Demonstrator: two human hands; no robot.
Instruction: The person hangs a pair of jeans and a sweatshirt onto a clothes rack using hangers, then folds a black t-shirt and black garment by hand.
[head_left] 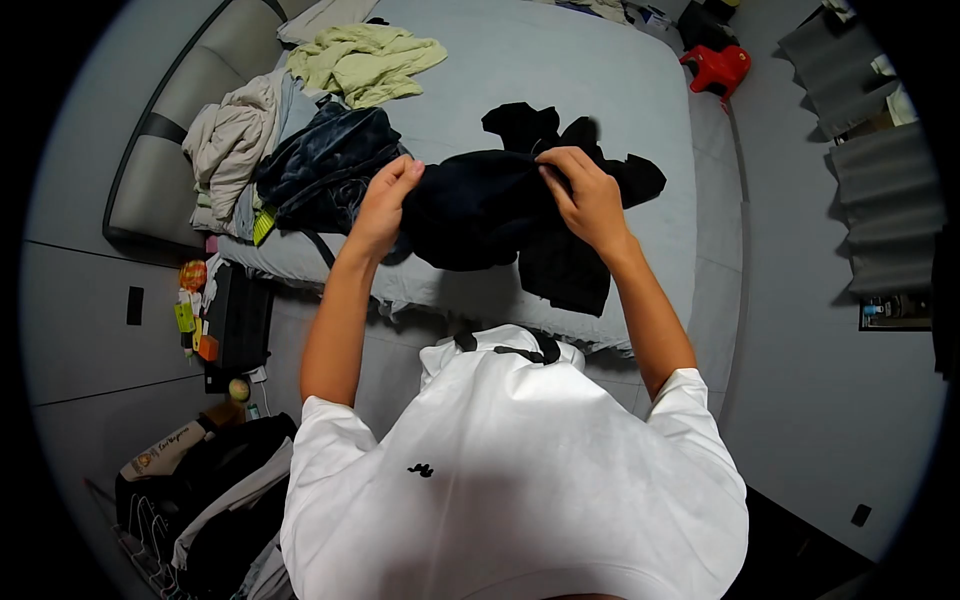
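Observation:
Between my two hands a dark navy or black garment (470, 205) is held up over the near edge of the bed; its exact kind cannot be made out. My left hand (383, 205) pinches its left end, thumb pointing up. With thumb and fingers closed, my right hand (585, 195) grips its upper right edge. Behind and below it, a black garment (565, 275) lies spread on the bed sheet, partly hidden by my right hand and the held cloth. A crumpled dark blue velvety cloth (325, 150) lies just left of my left hand.
The bed (560, 50) has a light sheet and a grey headboard (160, 190) at left. A yellow-green cloth (365, 60) and a beige bundle (232, 135) lie near it. A red stool (718, 70) stands beyond the right side. Clothes on hangers (215, 500) are at lower left.

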